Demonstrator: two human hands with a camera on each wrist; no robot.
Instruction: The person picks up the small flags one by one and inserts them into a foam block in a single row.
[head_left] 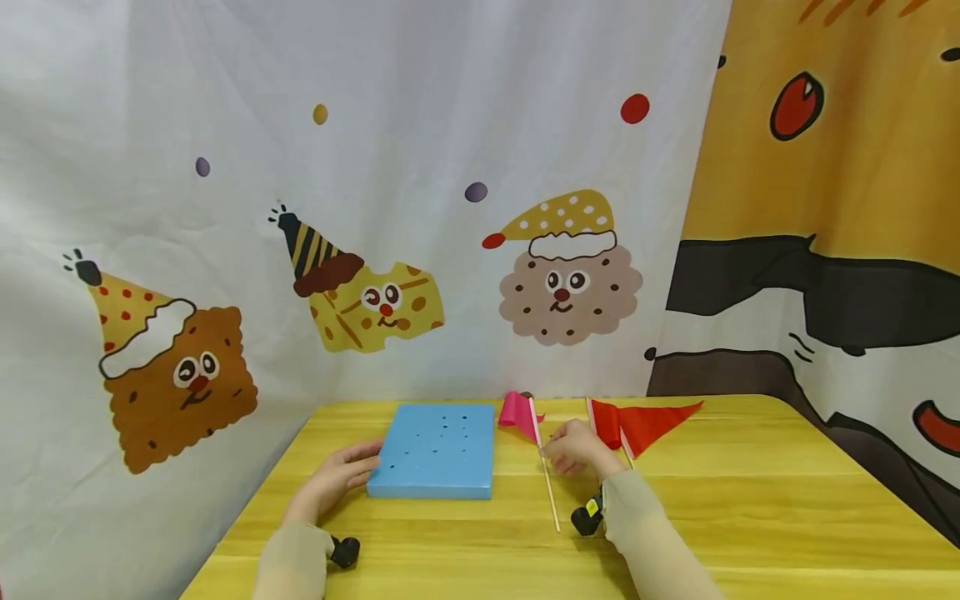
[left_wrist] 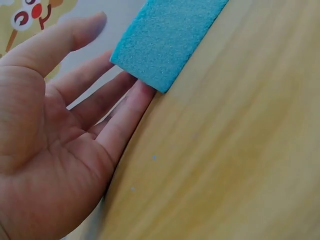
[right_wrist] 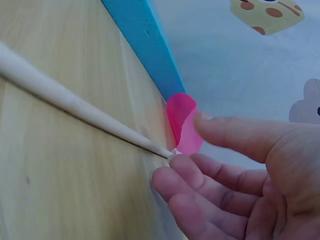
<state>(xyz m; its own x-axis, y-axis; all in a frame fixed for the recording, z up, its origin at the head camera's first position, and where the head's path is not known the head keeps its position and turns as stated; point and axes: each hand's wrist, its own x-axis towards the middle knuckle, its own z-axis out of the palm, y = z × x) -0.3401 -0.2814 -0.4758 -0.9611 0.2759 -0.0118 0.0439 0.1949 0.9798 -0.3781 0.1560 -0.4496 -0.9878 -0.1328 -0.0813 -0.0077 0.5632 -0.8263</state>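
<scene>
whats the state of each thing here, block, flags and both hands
blue block: flat on the table, no flag in its holes
pink flag: out of the block, cloth curled
red cloth: partly curled, partly spread
left hand: fingers extended at block's left edge
right hand: fingers bent near pink flag's stick

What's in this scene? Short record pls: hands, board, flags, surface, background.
left hand: fingers against the left side of the blue board
right hand: fingertips at the stick of the pink flag, thumb apart; contact unclear
blue board: flat on the table, holes in top, no flag in it
pink flag: right of the board, cloth curled
red flags: two, right of the pink flag
table: yellowish, wood-grained
backdrop: printed cartoon figures
</scene>
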